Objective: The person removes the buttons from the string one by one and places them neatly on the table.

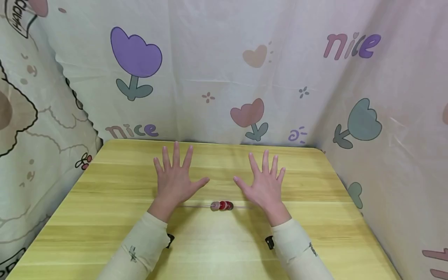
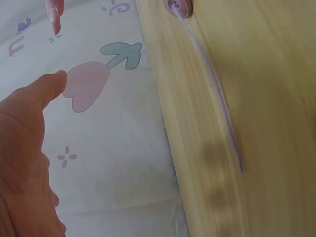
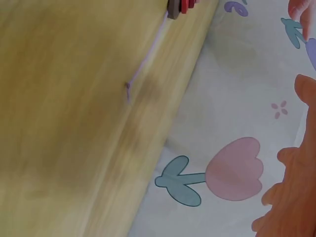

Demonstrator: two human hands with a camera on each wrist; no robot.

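Several buttons [image 1: 223,205] in pink, red and dark tones sit bunched on a thin purple string [image 1: 196,206] that lies across the wooden table. My left hand [image 1: 175,182] is spread above the table to the left of the buttons, holding nothing. On the other side, my right hand [image 1: 265,186] is spread the same way and also holds nothing. In the left wrist view, a pink button [image 2: 180,7] shows holes with the string [image 2: 216,81] running out to a loose end. The right wrist view shows a small knot [image 3: 128,85] near the string's other end.
The wooden table [image 1: 224,249] has rounded far corners. A printed curtain [image 1: 196,58] with tulips, hearts and lettering hangs behind it and along both sides. A dark band piece [image 1: 269,242] shows at the right sleeve, and another [image 1: 170,240] at the left.
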